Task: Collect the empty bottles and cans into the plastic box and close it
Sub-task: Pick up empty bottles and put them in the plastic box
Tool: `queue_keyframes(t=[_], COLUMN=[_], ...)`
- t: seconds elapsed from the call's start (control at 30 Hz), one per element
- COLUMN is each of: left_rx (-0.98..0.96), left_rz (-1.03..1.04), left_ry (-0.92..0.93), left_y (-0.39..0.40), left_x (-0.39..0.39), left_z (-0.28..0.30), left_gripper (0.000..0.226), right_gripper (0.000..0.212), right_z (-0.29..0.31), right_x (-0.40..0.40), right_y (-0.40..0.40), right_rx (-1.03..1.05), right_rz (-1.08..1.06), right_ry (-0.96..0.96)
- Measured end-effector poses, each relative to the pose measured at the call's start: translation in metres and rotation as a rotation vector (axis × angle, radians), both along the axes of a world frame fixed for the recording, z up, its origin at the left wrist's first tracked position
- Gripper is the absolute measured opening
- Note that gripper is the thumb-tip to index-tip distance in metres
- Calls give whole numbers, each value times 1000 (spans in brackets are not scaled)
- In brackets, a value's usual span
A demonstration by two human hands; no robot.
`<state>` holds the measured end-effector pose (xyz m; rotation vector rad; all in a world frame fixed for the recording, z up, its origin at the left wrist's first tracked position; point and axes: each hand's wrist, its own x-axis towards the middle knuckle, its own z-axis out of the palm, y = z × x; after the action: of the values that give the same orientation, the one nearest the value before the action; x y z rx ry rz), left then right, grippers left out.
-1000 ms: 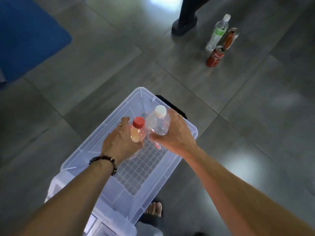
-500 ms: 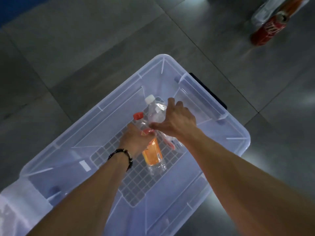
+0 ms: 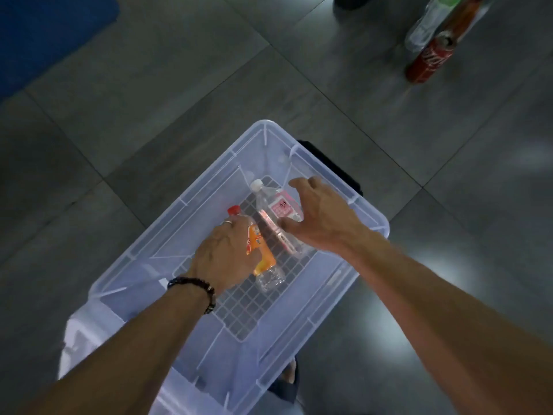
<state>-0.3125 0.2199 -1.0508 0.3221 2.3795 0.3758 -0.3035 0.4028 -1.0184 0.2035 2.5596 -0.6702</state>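
A clear plastic box (image 3: 372, 224) stands open on the floor below me. Two bottles lie side by side on its gridded bottom. My left hand (image 3: 227, 256) is curled over the orange-label bottle with a red cap (image 3: 264, 260). Just above the clear bottle with a pink label and white cap (image 3: 279, 206), my right hand (image 3: 321, 224) hovers with fingers spread and holds nothing. At the top right, on the tiles, stand a red can (image 3: 428, 59), a clear bottle with a green label (image 3: 423, 29) and a brown-label bottle (image 3: 462, 20).
The floor is grey tile. A blue mat (image 3: 45, 31) covers the top left corner. A black latch (image 3: 332, 166) sits on the box's far side. Something whitish and clear, perhaps the lid (image 3: 77, 339), lies at the box's near left. My sandalled foot (image 3: 288, 381) is beside the box.
Both hands have lowered the two bottles into the box and laid them flat. My right hand has let go of the pink-label bottle and opened.
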Motion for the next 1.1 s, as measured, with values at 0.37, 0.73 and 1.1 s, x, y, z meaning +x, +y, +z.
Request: queue_keyframes(t=[0.37, 0.73, 1.1], left_rx=[158, 268, 269], left_rz=[-547, -935, -1344], left_ry=[199, 188, 165], left_y=[100, 241, 286], left_x=[37, 159, 422], left_z=[169, 289, 322], left_gripper=[47, 50, 49], right_gripper=[67, 71, 68], right_z=[185, 321, 344], right_x=[91, 312, 623], right_y=[109, 192, 169], right_rx=[135, 258, 249], right_rz=[-211, -649, -1060], right_ry=[58, 102, 162])
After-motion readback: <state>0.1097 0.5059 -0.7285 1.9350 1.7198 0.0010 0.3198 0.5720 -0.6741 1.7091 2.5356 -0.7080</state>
